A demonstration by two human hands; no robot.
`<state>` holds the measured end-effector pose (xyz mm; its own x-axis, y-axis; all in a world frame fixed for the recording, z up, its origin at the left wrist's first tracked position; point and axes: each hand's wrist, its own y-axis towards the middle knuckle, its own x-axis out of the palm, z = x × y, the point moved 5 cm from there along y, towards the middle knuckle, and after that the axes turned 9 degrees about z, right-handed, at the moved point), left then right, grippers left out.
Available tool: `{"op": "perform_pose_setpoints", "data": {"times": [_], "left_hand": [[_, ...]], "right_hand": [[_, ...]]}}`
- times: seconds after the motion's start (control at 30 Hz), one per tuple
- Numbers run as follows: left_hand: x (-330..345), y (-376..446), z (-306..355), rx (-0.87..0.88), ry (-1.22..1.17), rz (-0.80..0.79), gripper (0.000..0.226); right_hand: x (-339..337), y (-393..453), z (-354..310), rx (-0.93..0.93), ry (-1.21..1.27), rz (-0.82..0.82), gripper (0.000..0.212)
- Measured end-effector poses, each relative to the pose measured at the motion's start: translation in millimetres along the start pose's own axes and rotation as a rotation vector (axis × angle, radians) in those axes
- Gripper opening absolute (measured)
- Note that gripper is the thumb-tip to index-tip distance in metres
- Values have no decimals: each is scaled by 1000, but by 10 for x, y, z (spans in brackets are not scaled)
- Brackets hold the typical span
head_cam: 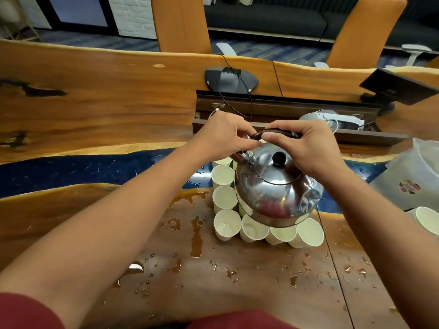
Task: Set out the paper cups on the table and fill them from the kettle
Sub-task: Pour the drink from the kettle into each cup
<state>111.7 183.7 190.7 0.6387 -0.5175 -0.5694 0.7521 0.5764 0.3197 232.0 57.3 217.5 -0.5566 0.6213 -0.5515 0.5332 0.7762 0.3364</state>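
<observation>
The kettle [275, 186] hangs in the air directly over the cluster of paper cups [224, 198], tilted with its spout toward the left, so any pour falls on the cups at the far left of the group. Both hands meet on its dark handle [275, 133], which runs left to right above the lid: the right hand [313, 150] curls its fingers round the right part of the handle, and the left hand [223, 136] grips the left end, just above the spout (each is equally near, since both are already on it). The cups stand touching one another on the wet wooden table [95, 110], in a column at left and a row nearest the person. The nearest cups look empty or barely wetted; the ones under the kettle are hidden. A plastic bag [418, 176] lies at right beside a stack of spare cups [427, 220].
</observation>
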Motion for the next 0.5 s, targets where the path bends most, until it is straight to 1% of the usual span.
{"op": "perform_pose_setpoints", "data": {"times": [0.07,0.27,0.5], "left_hand": [[10,15,-26,-3,-8,11,7],[37,40,-41,-5,9,30,14],[81,81,-86,-13,9,29,12]], "right_hand": [[-1,21,3,3,-16,-11,14],[-16,57,0,15,-44,-30,12],[-32,100,23,32,-73,-39,11]]}}
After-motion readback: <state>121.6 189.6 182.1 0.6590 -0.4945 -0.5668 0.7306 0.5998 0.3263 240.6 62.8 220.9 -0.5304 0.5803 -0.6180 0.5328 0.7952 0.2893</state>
